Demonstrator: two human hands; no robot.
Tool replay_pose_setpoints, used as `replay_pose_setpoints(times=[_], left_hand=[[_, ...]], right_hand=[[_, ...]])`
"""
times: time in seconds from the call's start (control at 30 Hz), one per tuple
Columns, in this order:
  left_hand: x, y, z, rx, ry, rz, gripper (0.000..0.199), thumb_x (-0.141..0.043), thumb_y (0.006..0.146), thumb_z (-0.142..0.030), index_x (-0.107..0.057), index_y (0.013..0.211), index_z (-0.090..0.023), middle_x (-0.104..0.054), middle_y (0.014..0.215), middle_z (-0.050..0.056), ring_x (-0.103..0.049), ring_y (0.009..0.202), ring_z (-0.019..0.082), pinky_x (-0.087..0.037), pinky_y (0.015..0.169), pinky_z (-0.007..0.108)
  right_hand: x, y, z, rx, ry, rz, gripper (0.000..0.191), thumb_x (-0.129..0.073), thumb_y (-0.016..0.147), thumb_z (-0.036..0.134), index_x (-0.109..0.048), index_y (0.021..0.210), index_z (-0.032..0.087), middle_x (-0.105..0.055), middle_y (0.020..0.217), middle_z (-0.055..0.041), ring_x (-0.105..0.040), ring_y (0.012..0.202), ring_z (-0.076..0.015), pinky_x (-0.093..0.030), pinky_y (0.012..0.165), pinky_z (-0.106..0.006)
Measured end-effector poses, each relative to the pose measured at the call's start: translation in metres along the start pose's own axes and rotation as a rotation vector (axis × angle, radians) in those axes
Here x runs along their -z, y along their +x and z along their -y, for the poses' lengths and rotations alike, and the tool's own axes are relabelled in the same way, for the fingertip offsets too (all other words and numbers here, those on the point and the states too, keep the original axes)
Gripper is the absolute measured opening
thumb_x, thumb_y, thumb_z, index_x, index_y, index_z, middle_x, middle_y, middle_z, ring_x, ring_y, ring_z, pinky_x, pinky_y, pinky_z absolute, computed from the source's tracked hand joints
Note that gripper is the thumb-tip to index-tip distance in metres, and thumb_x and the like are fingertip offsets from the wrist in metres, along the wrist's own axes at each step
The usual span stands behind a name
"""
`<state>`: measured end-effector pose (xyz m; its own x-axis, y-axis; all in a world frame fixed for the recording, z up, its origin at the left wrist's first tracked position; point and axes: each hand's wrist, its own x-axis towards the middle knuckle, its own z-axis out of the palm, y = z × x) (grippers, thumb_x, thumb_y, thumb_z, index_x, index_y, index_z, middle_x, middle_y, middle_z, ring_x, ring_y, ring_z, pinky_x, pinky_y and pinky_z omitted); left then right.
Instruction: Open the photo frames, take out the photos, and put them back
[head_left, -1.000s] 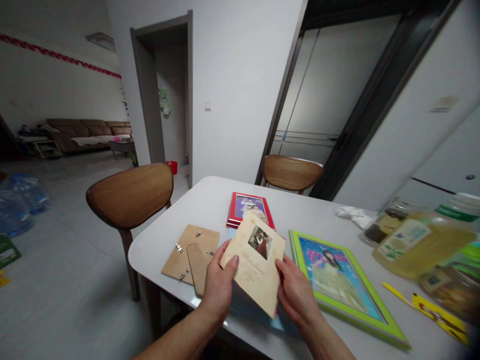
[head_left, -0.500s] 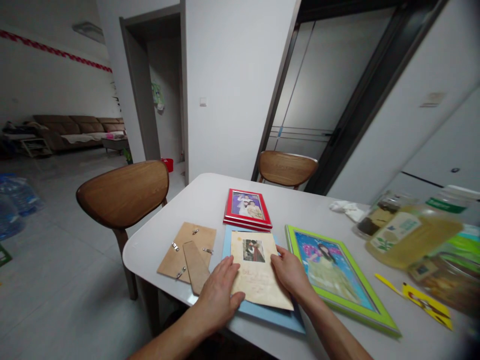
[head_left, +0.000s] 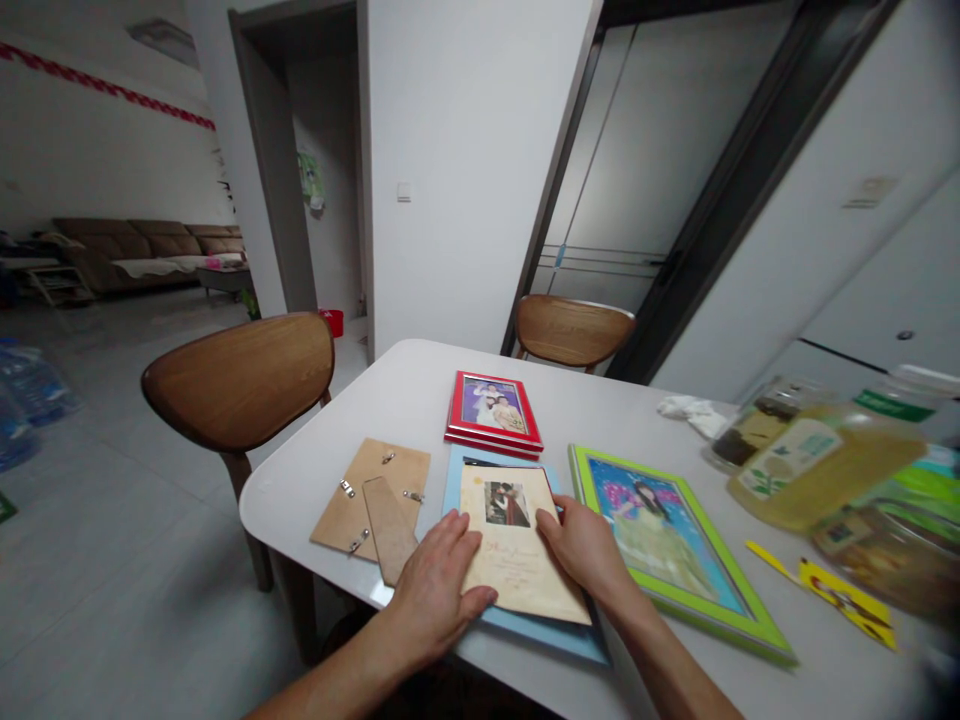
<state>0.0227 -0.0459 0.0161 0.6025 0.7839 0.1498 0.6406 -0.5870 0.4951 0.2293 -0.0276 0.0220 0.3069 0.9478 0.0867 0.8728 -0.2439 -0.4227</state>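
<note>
L hand [head_left: 441, 590]: palm down, fingers nearly straight, thumb out; laid on card's L margin, not wrapped round it. R hand [head_left: 581, 545]: thumb atop card's R edge, fingers curled alongside; can't tell if any go underneath to pinch.

Card [head_left: 510, 575]: cream, sm. photo in upper half, script below; betw. the two hands, face up, on blue frame [head_left: 538, 628], nr tabletop's [head_left: 375, 400] near edge.

Board [head_left: 360, 470]: brown, 4 metal clips, prop leg; L of L hand, by near-L corner.

Green frame [head_left: 757, 625]: w/ picture of a person in pale dress; just R of R hand.

Yellow item [head_left: 844, 600]: R of green frame.

Jar [head_left: 874, 550] & bottle [head_left: 795, 480] (yellowish liquid): twd R edge; 2nd jar [head_left: 750, 435], dark contents, behind bottle.

Red frames [head_left: 495, 405]: stack of approx. 2, top one w/ group photo; just beyond blue frame.

Tissue [head_left: 694, 412]: white, crumpled, twd far edge.

Chairs, wood: one [head_left: 247, 385] off L edge, one [head_left: 574, 330] past far edge.

Sofa [head_left: 150, 245]: brown, far L.
</note>
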Motion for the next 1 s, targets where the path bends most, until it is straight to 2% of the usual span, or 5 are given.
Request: replay_pose_setpoints(times=[0.23,0.47,0.67,0.87,1.0], left_hand=[[0.007,0.009,-0.009,0.005,0.112,0.006,0.031,-0.054,0.073,-0.036,-0.051,0.099,-0.018,-0.045,0.119,0.007,-0.034,0.114,0.024,-0.028,0.096,0.036],[0.009,0.027,-0.015,0.013,0.220,0.037,0.028,-0.057,0.067,-0.038,-0.055,0.088,-0.019,-0.054,0.094,0.005,-0.042,0.095,0.026,-0.036,0.083,0.038],[0.008,0.026,-0.015,0.046,0.168,-0.005,0.029,-0.055,0.069,-0.037,-0.052,0.093,-0.019,-0.051,0.103,0.006,-0.039,0.098,0.025,-0.035,0.084,0.036],[0.011,0.019,-0.012,-0.008,0.094,-0.018,0.039,-0.057,0.067,-0.043,-0.049,0.097,-0.020,-0.043,0.118,0.006,-0.035,0.105,0.025,-0.033,0.088,0.037],[0.010,0.020,-0.013,0.012,0.105,-0.012,0.042,-0.058,0.066,-0.045,-0.050,0.098,-0.019,-0.042,0.121,0.007,-0.033,0.109,0.027,-0.030,0.090,0.039]], right_hand=[[-0.001,-0.011,0.007,-0.002,-0.332,0.007,0.037,-0.030,0.078,0.039,-0.057,0.092,0.018,-0.060,0.083,-0.0109,-0.058,0.072,-0.0209,-0.036,0.056,-0.028],[-0.002,-0.013,0.011,0.050,-0.407,0.029,0.035,-0.027,0.081,0.038,-0.056,0.089,0.019,-0.057,0.081,-0.0087,-0.057,0.069,-0.0194,-0.035,0.054,-0.027],[-0.001,-0.018,0.010,0.089,-0.362,-0.004,0.035,-0.029,0.081,0.040,-0.056,0.090,0.018,-0.055,0.081,-0.0094,-0.055,0.066,-0.0178,-0.034,0.056,-0.027],[-0.003,-0.026,0.000,0.212,-0.258,0.005,0.031,-0.034,0.080,0.034,-0.059,0.076,0.017,-0.051,0.079,-0.0076,-0.052,0.070,-0.0154,-0.034,0.062,-0.025],[0.001,-0.030,0.003,0.215,-0.242,0.015,0.029,-0.034,0.078,0.031,-0.059,0.074,0.017,-0.049,0.078,-0.0066,-0.050,0.069,-0.0155,-0.035,0.063,-0.026]])
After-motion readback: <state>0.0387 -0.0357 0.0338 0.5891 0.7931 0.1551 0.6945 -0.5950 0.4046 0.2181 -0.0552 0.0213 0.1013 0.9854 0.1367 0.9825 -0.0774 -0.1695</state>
